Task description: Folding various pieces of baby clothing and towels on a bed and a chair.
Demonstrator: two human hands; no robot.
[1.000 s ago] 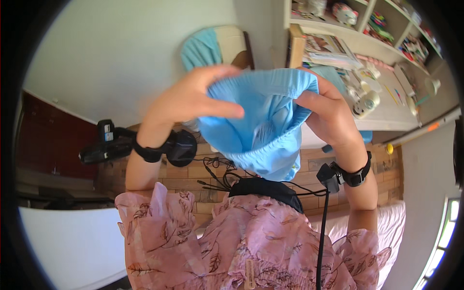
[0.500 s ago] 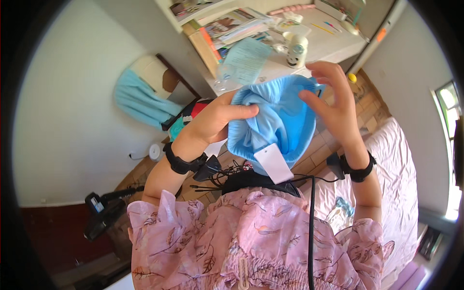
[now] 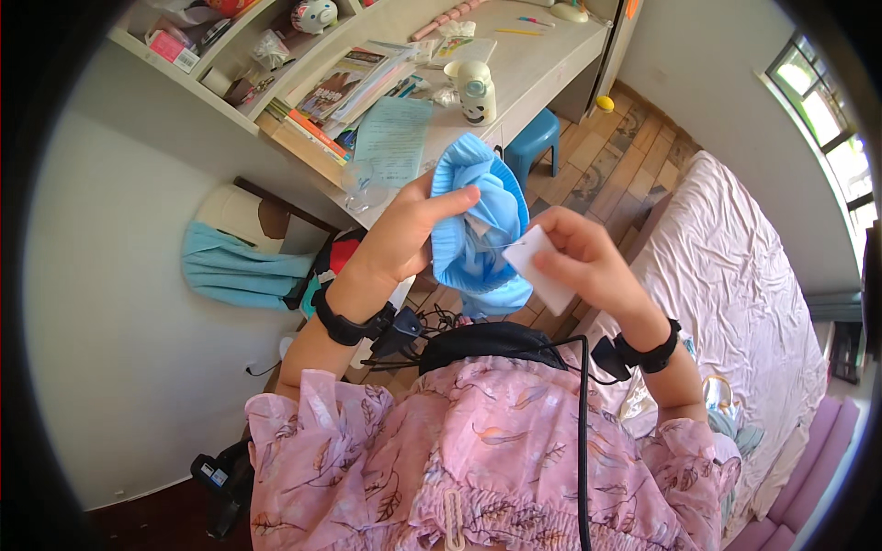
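Observation:
A light blue garment with a gathered elastic opening [image 3: 448,243] is held up in front of my chest, its opening facing up toward me. My left hand [image 3: 401,230] grips its left edge, thumb over the band and fingers behind the cloth. On the right, my right hand [image 3: 593,262] pinches a blank white hang tag [image 3: 536,268] between thumb and fingers. A thin string runs from this tag into the garment's opening. Folds inside are bunched, and the garment's full shape is hidden.
Beyond my hands stands a desk [image 3: 528,46] with a cream bottle [image 3: 476,92], papers [image 3: 390,138] and stacked books. A blue stool [image 3: 535,142] is beneath it. A bed with a pink sheet [image 3: 735,266] lies right. A black cable [image 3: 582,441] hangs down my front.
My right hand has left the garment's far right edge, moved down and pinched the hang tag. The garment's opening has narrowed. The view has shifted, showing more of the shelves and bed.

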